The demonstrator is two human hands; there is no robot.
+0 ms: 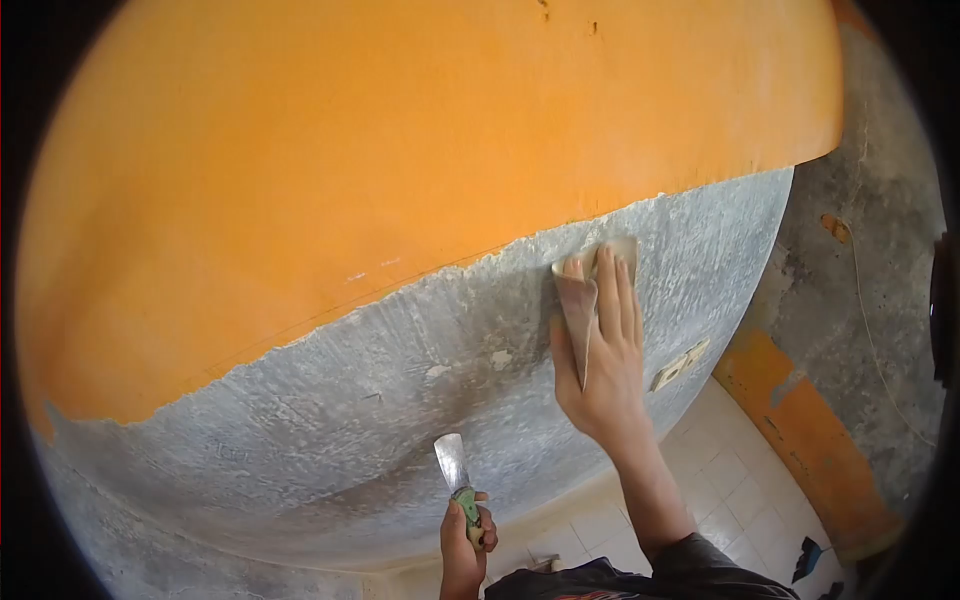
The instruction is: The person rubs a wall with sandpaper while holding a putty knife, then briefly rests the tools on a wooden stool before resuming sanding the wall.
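Observation:
My right hand (612, 385) presses a folded sheet of sandpaper (577, 305) flat against the bare grey part of the wall (380, 415). Its fingers lie over the sheet, just below the ragged edge of the orange paint (430, 140). A folded flap of the sheet stands up between thumb and fingers. Lower down, my left hand (465, 550) is closed round the green handle of a putty knife (452, 460). The metal blade points up, in front of the grey surface.
A cream wall socket plate (682, 366) sits right of my right wrist. White floor tiles (735, 480) lie below. On the right stands another wall (860, 300), part grey and part orange, with a thin hanging cord (870, 325). A dark blue object (807, 558) lies at lower right.

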